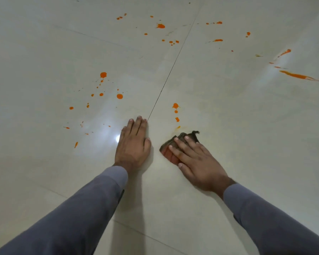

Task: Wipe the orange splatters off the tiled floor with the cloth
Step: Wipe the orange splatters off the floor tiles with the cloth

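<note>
Orange splatters [119, 96] dotting the tiled floor [228, 111], most of them not yet wiped. Lying in bunches: some far ahead, some off to the left, long streaks at the far right, and a short row just ahead of the cloth [175, 144].

Cloth lying flat on the floor, a little bunched, showing a red stain near its edge. Sitting right below that short row of drops, with a faint yellow smear just in front of it. Likely placed there to rub those near drops next.

Right hand [197, 162] pressing down on the cloth with straight, spread fingers, not curling round it. Arm reaching forward in a grey sleeve [265, 218].

Left hand [133, 144] resting flat and loose on the bare floor just beside the cloth, holding nothing. Probably propping up the leaning body.
</note>
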